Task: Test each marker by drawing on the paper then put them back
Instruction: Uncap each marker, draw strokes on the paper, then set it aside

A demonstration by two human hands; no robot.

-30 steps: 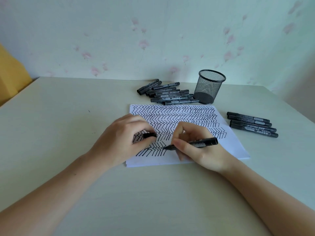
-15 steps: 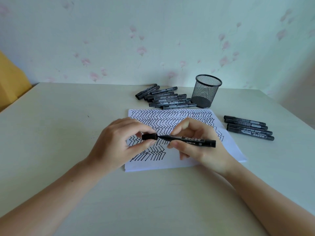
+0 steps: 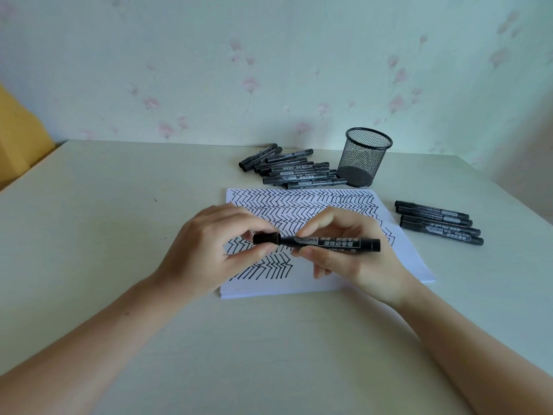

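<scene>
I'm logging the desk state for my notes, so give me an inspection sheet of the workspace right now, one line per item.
Surface: pale table, a small dark speck left of the paper.
Job's things: paper mostly filled with black chevron strokes; marker held level above it, cap at its tip end; pile of markers behind the paper; four markers in a row to the right; mesh pen cup upright, looks empty.
Clutter: nothing seen.
Grippers: left hand pinches the cap; right hand grips the marker barrel.
Cables: nothing seen.
Surroundings: floral wallpaper; yellow object at far left.
</scene>
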